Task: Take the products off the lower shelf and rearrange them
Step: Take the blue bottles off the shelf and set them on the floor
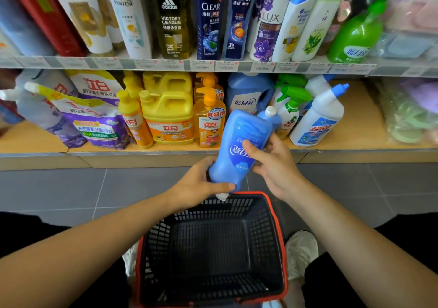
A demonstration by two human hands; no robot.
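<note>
Blue bottle (239, 146) up in both hands now, flipped cap-down and tilted, hanging in front of the lower shelf (355, 142) and just above the far rim of the basket (277, 224). The left hand (199, 184) curls round the neck end, with the white cap (222, 196) poking out beneath the fingers. The right hand (275, 165) grips the label higher up. Down below, the dark, red-rimmed basket sits on the floor, its slatted bottom in plain sight. Back on the shelf stand pouches (99, 118), a yellow jug (169, 115), an orange pump bottle (209, 123), a blue jug (246, 94) and a white bottle (317, 120). A second small blue bottle (270, 117) peeks out behind the held one.
</note>
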